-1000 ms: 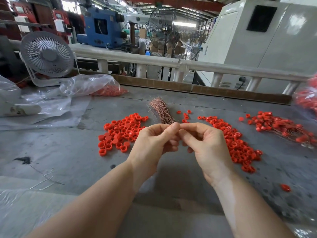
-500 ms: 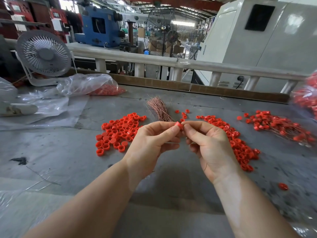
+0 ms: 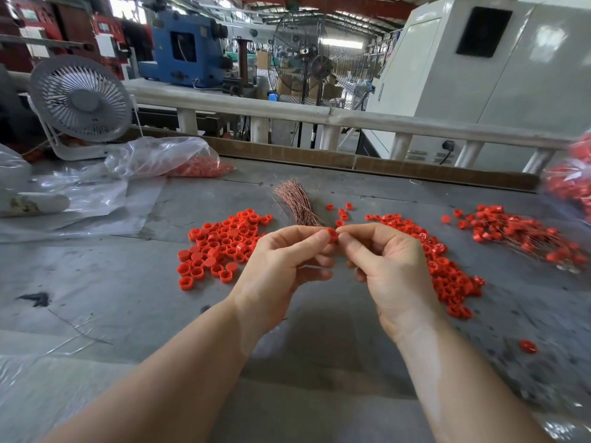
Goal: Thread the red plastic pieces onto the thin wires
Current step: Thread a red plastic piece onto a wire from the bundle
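Head view, nearest first: two bare forearms reach over the grey table (image 3: 96, 282). The left hand (image 3: 281, 270) and the right hand (image 3: 393, 270) meet fingertip to fingertip above it, both pinching one red plastic piece (image 3: 332, 234) between thumb and forefinger. Whether a wire runs through that piece cannot be told. A lone red cap (image 3: 528, 346) lies near right. Left of the hands sits a pile of red caps (image 3: 220, 244); right of them a longer heap of red pieces (image 3: 447, 270) stretches toward the near edge. Just beyond the fingertips lies the bundle of thin wires (image 3: 297, 203), copper-coloured, fanned at its far end. Farther right, a heap of pieces already on wires (image 3: 524, 238) rests on the table. At far left a clear plastic bag (image 3: 160, 158) lies open on its side with more red pieces inside. A second bag (image 3: 572, 183) of red pieces shows blurred at the right edge. A small grey fan (image 3: 80, 99) stands far left.
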A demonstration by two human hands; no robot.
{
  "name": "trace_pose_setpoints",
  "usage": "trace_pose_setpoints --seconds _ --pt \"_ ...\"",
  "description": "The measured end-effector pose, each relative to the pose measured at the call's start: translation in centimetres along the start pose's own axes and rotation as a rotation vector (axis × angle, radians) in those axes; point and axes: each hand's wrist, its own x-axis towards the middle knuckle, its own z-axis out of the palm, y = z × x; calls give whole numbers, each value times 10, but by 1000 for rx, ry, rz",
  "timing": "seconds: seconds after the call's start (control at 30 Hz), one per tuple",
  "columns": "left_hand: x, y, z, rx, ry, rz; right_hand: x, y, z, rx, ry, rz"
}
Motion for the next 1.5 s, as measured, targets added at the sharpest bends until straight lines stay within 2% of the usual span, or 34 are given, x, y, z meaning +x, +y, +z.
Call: trace_pose_setpoints --seconds 0.17,0.43,0.73,1.0,1.33,1.5 --pt "0 -1 1 52 44 40 -2 -1 2 -107 -36 -132" --pt "1 -3 -1 34 -19 74 2 -1 -1 86 60 -39" --pt "1 -3 -2 30 -25 71 1 -2 0 99 63 -49" --pt "1 -2 -2 15 30 26 2 4 0 6 35 -91" --pt "5 -6 -2 247 130 124 1 5 2 -99 -30 -92" --pt "7 -5 -4 176 211 125 0 5 2 -168 -28 -39"
